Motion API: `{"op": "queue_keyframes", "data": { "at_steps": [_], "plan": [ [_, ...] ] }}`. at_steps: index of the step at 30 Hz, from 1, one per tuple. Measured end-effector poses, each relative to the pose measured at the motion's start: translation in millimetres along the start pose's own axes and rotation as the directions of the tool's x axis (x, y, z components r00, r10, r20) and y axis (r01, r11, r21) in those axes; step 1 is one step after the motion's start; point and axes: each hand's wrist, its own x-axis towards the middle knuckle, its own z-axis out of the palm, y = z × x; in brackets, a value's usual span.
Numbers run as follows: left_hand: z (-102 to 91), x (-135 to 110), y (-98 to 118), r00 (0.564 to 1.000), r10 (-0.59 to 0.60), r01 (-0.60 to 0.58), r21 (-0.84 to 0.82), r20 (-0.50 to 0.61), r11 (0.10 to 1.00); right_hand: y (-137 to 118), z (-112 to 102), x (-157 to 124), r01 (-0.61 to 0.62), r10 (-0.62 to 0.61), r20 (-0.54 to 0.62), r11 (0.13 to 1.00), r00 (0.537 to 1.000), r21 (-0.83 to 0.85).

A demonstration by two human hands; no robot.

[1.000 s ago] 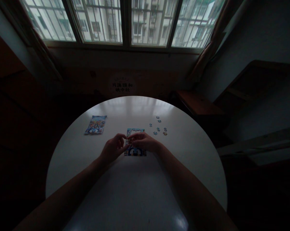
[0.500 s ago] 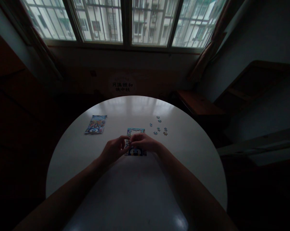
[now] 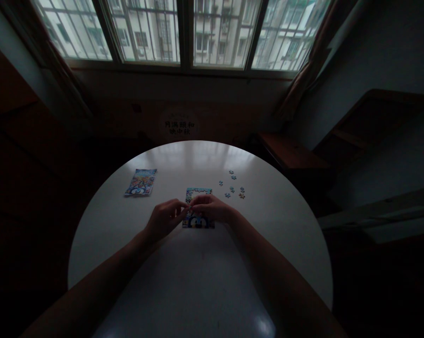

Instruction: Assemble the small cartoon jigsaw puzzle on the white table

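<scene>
A partly assembled jigsaw puzzle (image 3: 198, 222) lies in the middle of the white table, with a penguin picture along its near side and a pale gap toward its far side. Above its left part my two hands meet fingertip to fingertip. My left hand (image 3: 165, 217) pinches a small jigsaw piece (image 3: 189, 207) between thumb and forefinger. From the other side my right hand (image 3: 212, 208) has its closed fingertips on the same piece and covers part of the puzzle. The piece is mostly hidden and dim.
Several loose jigsaw pieces (image 3: 232, 189) lie right of the puzzle. A colourful penguin picture sheet or packet (image 3: 141, 182) rests on the left of the round table (image 3: 197, 281). Beyond stand a barred window (image 3: 219, 35) and a low wooden bench (image 3: 292, 152) at the right.
The fingers of my left hand have drawn closer together and straightened a little at the piece. My right hand has barely moved. The loose pieces and picture sheet stay put.
</scene>
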Motion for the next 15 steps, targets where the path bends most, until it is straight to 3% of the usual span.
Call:
{"op": "queue_keyframes", "data": {
  "at_steps": [15],
  "plan": [
    [1.5,0.4,-2.9,0.999,0.025,-0.025,0.012,-0.021,1.000,-6.4,0.2,-0.6,-0.019,0.019,-0.023,0.999,1.000,0.028]
  ]
}}
